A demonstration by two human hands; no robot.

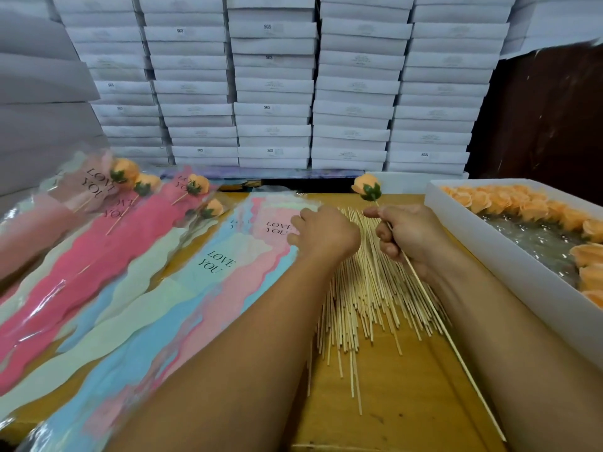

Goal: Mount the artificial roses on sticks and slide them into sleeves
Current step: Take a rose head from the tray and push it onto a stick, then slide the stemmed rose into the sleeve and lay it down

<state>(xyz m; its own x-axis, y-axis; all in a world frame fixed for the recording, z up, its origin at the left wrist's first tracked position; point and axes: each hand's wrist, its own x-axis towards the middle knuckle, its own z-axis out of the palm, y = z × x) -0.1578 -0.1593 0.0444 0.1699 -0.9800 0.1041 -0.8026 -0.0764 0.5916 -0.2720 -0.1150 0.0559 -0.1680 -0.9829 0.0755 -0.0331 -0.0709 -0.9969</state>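
I am counting five mounted roses [367, 188]: four lying in sleeves [137, 243], one on its stick [434, 308]; loose sticks [365, 298] too many to count.

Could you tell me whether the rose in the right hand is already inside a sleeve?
Not yet. The rose stands bare on its stick, gripped by the right hand, clear of the sleeves.
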